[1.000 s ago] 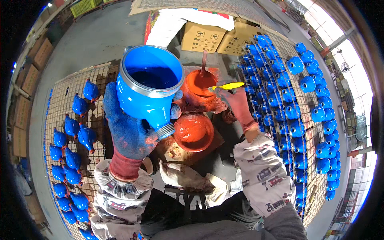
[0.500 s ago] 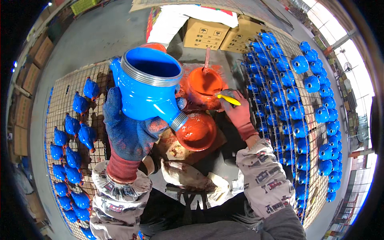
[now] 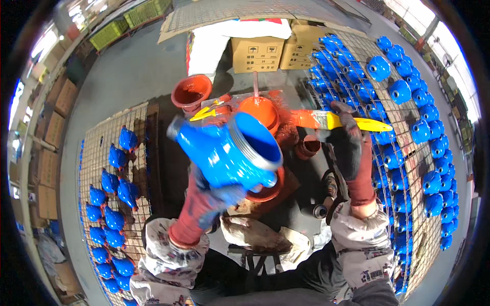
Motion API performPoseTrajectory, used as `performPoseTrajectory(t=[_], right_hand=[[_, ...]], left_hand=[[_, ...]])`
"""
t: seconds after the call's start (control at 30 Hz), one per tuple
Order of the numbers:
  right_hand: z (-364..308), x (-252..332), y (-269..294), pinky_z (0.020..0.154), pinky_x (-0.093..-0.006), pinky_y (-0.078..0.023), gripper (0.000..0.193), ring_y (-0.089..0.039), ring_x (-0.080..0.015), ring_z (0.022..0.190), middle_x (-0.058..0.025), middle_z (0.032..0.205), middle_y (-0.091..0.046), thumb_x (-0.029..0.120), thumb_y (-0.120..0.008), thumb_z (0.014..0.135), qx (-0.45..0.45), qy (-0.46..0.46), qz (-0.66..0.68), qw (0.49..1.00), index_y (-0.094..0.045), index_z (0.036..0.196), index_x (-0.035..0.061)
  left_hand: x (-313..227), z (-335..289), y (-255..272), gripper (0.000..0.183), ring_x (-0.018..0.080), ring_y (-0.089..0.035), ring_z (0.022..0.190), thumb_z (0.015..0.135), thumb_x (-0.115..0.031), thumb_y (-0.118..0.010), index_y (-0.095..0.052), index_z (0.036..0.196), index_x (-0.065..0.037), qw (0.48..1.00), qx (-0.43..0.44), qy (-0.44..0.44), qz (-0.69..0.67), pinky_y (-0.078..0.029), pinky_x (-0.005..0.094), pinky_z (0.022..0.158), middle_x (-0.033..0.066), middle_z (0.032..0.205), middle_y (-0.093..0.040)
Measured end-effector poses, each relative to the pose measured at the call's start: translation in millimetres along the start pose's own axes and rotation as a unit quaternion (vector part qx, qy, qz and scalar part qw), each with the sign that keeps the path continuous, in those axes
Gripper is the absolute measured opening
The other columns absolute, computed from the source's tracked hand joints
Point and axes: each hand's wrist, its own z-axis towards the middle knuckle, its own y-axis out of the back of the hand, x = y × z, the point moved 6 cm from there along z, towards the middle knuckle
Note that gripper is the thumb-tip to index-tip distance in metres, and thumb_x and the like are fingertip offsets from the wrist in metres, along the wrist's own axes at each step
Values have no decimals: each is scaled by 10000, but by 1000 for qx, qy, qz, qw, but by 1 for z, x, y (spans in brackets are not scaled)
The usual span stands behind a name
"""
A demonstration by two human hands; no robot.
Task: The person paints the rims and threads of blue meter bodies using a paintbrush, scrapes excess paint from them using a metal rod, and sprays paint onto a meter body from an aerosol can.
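Note:
My left hand (image 3: 206,201), in a paint-stained blue and red glove, grips a large blue pipe fitting (image 3: 229,150) from below; its threaded open mouth points up and right. My right hand (image 3: 349,148), in a dark red glove, holds a yellow-handled paintbrush (image 3: 337,121) with orange paint on its bristles, level and to the right of the fitting. Just behind the fitting sits an orange paint bucket (image 3: 260,111). An orange-coated round part (image 3: 265,188) lies under the fitting, mostly hidden.
Wire-mesh racks hold several blue fittings on the left (image 3: 109,188) and many more on the right (image 3: 408,117). An orange-red funnel-shaped part (image 3: 191,93) stands behind. Cardboard boxes (image 3: 258,51) sit at the back. My knees and a small stool (image 3: 255,252) are below.
My left hand has turned the blue fitting over so its mouth faces right instead of up-left. My right hand has lifted the brush out of the bucket and moved right.

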Motion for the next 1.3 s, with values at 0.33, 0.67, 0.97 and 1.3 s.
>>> performPoseTrajectory(t=[0.33,0.67,0.97,1.3], right_hand=[[-16,40,25,641,-236,-498,225,-654,-107,735,-87,839,-729,149,-629,955,-8,-50,-12,999,-707,1037,-46],[-41,90,23,612,-324,-536,182,-661,-247,716,-192,878,-652,53,-579,853,-15,207,-37,977,-653,941,-88],[-61,118,8,624,-381,-528,512,-604,-230,650,-56,735,-593,606,-651,848,37,355,-153,922,-576,811,100],[-63,122,-10,671,-400,-547,500,-660,-228,697,-60,758,-636,585,-661,818,167,464,-141,859,-676,837,87]], left_hand=[[64,-4,-50,747,297,-623,1125,707,-281,-848,-494,1314,-28,966,-97,185,-153,-534,460,949,195,1310,-554],[45,-5,-60,721,353,-610,1119,762,-384,-732,-473,1325,-16,911,111,-38,395,-503,472,978,220,1253,-566],[21,3,-46,1085,318,-544,1213,549,-231,-963,-354,1425,-34,896,43,-231,377,-455,440,1007,191,1336,-503],[21,0,-29,665,258,-697,925,827,-229,-765,-447,1355,20,998,25,59,-24,-585,359,791,171,1105,-671]])
